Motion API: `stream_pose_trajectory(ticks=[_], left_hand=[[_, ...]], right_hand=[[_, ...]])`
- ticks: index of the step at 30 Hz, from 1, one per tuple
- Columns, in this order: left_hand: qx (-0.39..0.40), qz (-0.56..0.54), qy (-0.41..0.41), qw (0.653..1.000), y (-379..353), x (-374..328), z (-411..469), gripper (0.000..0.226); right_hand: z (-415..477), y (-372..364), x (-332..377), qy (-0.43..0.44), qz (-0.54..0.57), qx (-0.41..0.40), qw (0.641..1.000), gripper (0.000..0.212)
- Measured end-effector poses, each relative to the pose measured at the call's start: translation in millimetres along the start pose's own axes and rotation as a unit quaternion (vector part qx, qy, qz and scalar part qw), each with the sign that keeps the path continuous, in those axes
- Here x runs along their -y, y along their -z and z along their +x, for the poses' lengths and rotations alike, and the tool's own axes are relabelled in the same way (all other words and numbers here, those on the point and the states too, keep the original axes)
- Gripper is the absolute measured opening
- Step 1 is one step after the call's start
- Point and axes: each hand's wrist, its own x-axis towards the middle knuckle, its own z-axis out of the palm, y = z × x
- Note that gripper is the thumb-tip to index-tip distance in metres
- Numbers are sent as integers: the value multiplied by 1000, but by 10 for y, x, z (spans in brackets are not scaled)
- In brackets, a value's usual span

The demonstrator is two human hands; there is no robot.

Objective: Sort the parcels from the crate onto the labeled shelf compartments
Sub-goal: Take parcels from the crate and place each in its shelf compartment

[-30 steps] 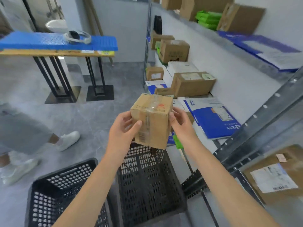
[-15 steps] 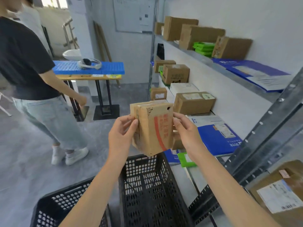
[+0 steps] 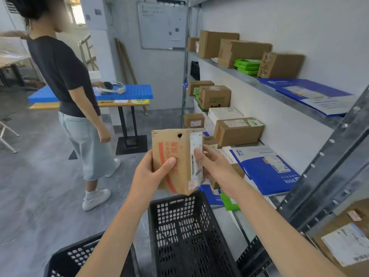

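I hold a brown cardboard parcel (image 3: 175,158) with orange print and a white label in front of me, above a black plastic crate (image 3: 191,236). My left hand (image 3: 149,176) grips its left side, thumb across the printed face. My right hand (image 3: 211,166) grips the right side, thumb on the label. The metal shelf unit (image 3: 249,82) stands to the right, its levels carrying brown boxes (image 3: 237,130), blue mailers (image 3: 265,168) and green packets (image 3: 247,66).
A second black crate (image 3: 79,258) sits at the lower left. A person in a black top (image 3: 65,76) stands on the left by a table with a blue top (image 3: 137,91). A shelf upright (image 3: 329,166) runs diagonally at the right, with another labelled box (image 3: 347,240) behind it.
The parcel has been turned in my hands, so the orange printed face and the white label now face me. The view has tilted up, showing more of the shelf and the person.
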Motion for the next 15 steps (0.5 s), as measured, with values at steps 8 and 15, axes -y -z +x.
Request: stream_pose_trajectory(ticks=[8,15], left_hand=[[-60,-42,-88,993,202,0,194,49],[-21,-45,-42,998,196,5,274,48]], right_hand=[[80,-16,107,37,7,-49,998,32],[86,-36,112,16,35,-39,999,43]])
